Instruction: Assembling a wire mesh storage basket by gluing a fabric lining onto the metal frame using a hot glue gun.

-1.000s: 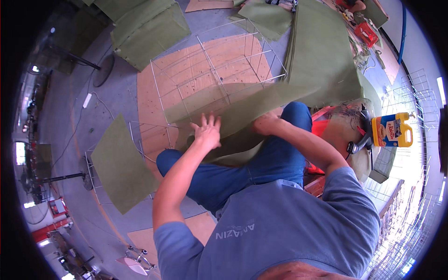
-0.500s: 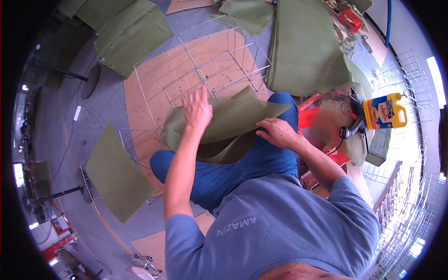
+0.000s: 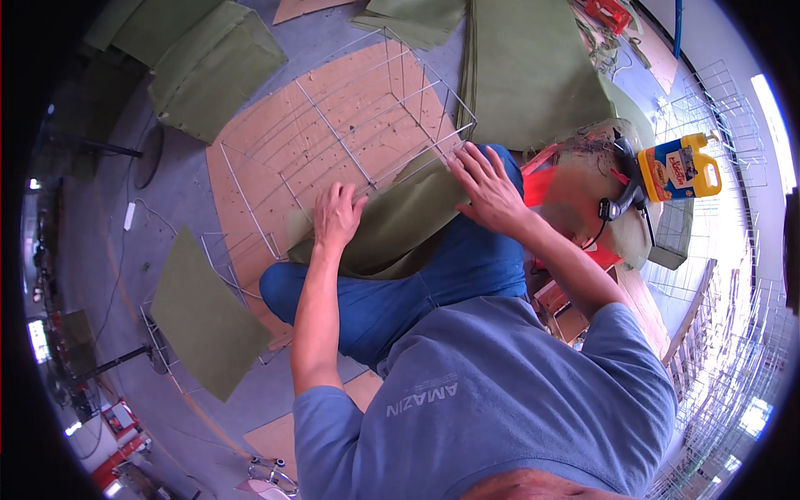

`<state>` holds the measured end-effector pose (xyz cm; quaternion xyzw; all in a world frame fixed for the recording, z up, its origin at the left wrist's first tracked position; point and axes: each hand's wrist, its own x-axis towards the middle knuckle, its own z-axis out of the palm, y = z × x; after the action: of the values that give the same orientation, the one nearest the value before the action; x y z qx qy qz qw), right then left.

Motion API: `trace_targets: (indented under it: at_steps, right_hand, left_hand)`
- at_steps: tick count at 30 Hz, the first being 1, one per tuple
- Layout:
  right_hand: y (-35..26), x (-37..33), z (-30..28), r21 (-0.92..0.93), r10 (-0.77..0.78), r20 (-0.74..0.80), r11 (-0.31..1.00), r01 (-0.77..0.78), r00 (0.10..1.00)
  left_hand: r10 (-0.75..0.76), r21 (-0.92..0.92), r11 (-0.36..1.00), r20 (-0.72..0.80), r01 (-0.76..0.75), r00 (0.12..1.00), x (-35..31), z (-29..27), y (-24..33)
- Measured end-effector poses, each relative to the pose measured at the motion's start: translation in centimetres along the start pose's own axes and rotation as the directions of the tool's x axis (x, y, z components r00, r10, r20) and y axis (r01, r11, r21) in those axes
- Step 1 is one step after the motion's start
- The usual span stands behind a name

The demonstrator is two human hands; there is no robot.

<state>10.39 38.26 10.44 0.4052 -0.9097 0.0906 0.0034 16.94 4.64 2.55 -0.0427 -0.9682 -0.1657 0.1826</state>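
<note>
A metal wire frame (image 3: pixel 321 104), box-shaped with thin bars, lies in front of my knees. Against its near side, across my lap, rests a green fabric sheet (image 3: pixel 392 223) with its near edge sagging in a dark fold. My left hand (image 3: pixel 337 217) lies on the sheet's left part beside the frame's near bar, fingers extended and slightly bent. Over the sheet's right end, my right hand (image 3: pixel 492 190) is spread, its fingertips close to the frame's near right corner. Whether the fingertips touch the wire is hard to tell.
Brown board (image 3: pixel 242 175) lies under the frame. A stack of green sheets (image 3: pixel 533 75) stands far right, a green fabric box (image 3: pixel 217 75) far left, and a loose green sheet (image 3: pixel 204 317) at left. A yellow jug (image 3: pixel 679 169) and wire panels (image 3: pixel 725 333) are at right.
My right hand has moved forward from my thigh to the frame's corner, with the sheet's right flap now turned down toward the frame. My left hand has come slightly nearer to me.
</note>
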Motion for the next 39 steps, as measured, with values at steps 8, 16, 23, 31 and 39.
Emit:
trace_targets:
  at_steps: [8, 16, 23, 31, 39]
  right_hand:
    - [3.3, 2.3, -0.8, -0.056, -0.01, -0.009, 0.998, 0.009, 1.0]
    - [7.3, 6.9, 3.3, -0.175, -0.365, -0.244, 0.928, 0.329, 0.899]
    - [6.9, 9.1, 9.9, -0.206, 0.081, 0.424, 0.979, 0.008, 0.902]
    - [4.1, 0.2, 3.7, 0.017, 0.147, -0.247, 0.989, -0.148, 0.958]
    - [12.3, -18.2, -8.2, -0.06, 0.849, -0.489, 0.196, -0.979, 0.199]
  left_hand:
    - [-0.06, 0.243, 0.969, 0.099, 0.034, 0.993, -5.6, -9.5, -2.6]
    - [0.171, -0.028, 0.985, 0.317, -0.171, 0.933, -8.4, -11.5, -0.2]
    - [-0.489, 0.461, 0.861, 0.866, 0.217, 0.103, -7.7, 7.1, -5.4]
    - [-0.424, 0.352, 0.881, 0.885, 0.316, 0.195, -4.3, -3.5, 0.5]
    - [-0.293, 0.199, 0.955, 0.529, 0.219, 0.797, -5.3, -8.8, 4.5]
